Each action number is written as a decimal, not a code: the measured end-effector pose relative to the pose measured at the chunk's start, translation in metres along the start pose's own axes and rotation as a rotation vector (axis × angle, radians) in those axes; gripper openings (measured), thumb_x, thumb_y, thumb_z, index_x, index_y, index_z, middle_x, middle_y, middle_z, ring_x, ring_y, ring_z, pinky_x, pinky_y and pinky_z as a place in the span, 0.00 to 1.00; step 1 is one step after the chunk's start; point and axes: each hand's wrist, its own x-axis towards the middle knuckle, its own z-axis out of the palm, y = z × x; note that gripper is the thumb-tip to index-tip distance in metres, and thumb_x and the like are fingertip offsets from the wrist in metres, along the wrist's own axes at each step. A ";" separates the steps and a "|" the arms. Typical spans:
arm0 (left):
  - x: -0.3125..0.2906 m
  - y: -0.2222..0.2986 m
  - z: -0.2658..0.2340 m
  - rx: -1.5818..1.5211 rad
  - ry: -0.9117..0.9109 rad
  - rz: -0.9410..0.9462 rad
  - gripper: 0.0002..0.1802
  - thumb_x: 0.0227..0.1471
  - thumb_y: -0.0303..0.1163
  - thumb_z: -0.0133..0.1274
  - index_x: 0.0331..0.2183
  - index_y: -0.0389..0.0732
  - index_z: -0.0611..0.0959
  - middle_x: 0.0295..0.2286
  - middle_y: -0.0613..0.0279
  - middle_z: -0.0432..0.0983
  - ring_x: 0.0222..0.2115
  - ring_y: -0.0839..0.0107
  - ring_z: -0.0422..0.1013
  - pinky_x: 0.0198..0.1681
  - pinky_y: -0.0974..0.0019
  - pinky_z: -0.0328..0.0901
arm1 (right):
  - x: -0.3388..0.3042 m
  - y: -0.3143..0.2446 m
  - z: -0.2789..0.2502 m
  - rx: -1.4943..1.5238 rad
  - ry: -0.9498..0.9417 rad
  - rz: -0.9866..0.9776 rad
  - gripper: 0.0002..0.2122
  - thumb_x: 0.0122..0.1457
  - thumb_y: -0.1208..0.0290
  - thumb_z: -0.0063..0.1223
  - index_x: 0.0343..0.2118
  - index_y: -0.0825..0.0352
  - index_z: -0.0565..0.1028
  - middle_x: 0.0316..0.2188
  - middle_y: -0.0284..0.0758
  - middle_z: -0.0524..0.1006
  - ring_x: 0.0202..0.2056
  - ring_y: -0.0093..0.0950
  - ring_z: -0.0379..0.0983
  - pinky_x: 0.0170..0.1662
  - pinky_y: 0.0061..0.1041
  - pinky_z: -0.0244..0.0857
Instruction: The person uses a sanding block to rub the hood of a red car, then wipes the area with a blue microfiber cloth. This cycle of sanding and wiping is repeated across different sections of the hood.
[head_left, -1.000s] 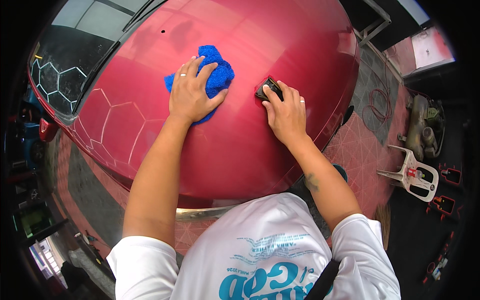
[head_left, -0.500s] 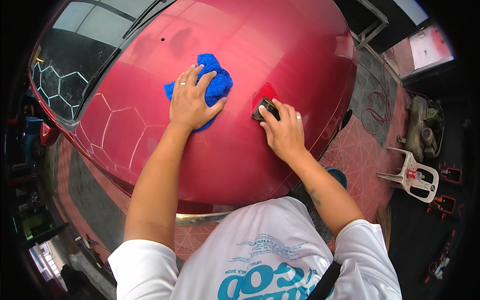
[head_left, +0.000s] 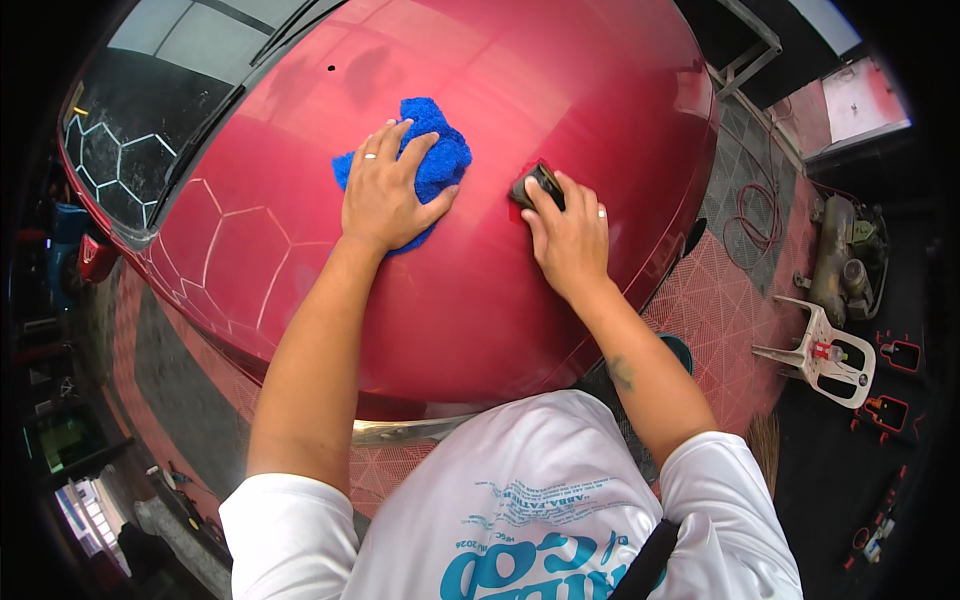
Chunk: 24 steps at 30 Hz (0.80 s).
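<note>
My left hand (head_left: 384,200) presses a fluffy blue microfiber cloth (head_left: 440,163) against the red car hood (head_left: 440,330). Its fingers are partly spread and bent over the bunched cloth, with a ring on one of them. To the right, my right hand (head_left: 572,232) grips a small dark applicator block (head_left: 538,188) between thumb and fingers. The block sits on the hood, over a bright, wet-looking red patch (head_left: 541,163) that shows around its edges. The underside of the block is hidden.
The windshield (head_left: 130,140) with a wiper lies at the far left. A white plastic chair (head_left: 815,350), an air compressor (head_left: 845,250) and a coiled hose (head_left: 752,215) are on the right. A bucket (head_left: 674,350) stands beside my right forearm.
My right hand has slid the block slightly away from me and tilted it, now covering most of the bright red patch. My left hand stays on the cloth; the view has shifted a little.
</note>
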 end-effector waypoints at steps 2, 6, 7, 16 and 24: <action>0.001 -0.001 0.000 0.011 0.009 0.000 0.42 0.53 0.54 0.78 0.65 0.51 0.87 0.69 0.42 0.77 0.72 0.38 0.71 0.77 0.35 0.65 | -0.003 0.000 0.001 -0.008 -0.128 0.032 0.23 0.69 0.64 0.73 0.67 0.53 0.84 0.66 0.49 0.81 0.62 0.50 0.79 0.60 0.52 0.74; 0.001 0.000 0.001 0.007 0.003 -0.005 0.41 0.54 0.54 0.78 0.65 0.51 0.88 0.69 0.42 0.77 0.73 0.38 0.71 0.77 0.35 0.65 | -0.006 0.001 0.004 0.031 0.025 -0.024 0.23 0.69 0.64 0.72 0.66 0.54 0.84 0.65 0.49 0.81 0.62 0.51 0.78 0.60 0.52 0.74; 0.002 0.000 0.001 0.003 0.004 -0.004 0.41 0.54 0.54 0.78 0.65 0.51 0.88 0.69 0.42 0.77 0.73 0.38 0.71 0.77 0.35 0.64 | -0.006 0.002 0.006 0.000 0.042 -0.005 0.22 0.70 0.64 0.72 0.65 0.55 0.84 0.65 0.48 0.81 0.62 0.51 0.78 0.60 0.52 0.73; 0.001 0.001 -0.001 -0.005 0.003 -0.010 0.40 0.54 0.53 0.78 0.65 0.50 0.88 0.70 0.42 0.76 0.73 0.38 0.70 0.77 0.36 0.65 | 0.000 0.003 0.001 -0.035 -0.009 -0.021 0.23 0.70 0.62 0.72 0.67 0.54 0.83 0.64 0.48 0.82 0.61 0.51 0.79 0.61 0.53 0.74; 0.000 0.000 -0.001 0.007 0.002 -0.001 0.41 0.55 0.53 0.78 0.66 0.50 0.86 0.69 0.42 0.76 0.72 0.38 0.70 0.76 0.35 0.65 | -0.005 0.000 -0.001 -0.013 -0.066 0.020 0.22 0.71 0.62 0.71 0.66 0.55 0.84 0.66 0.48 0.81 0.62 0.50 0.78 0.60 0.55 0.75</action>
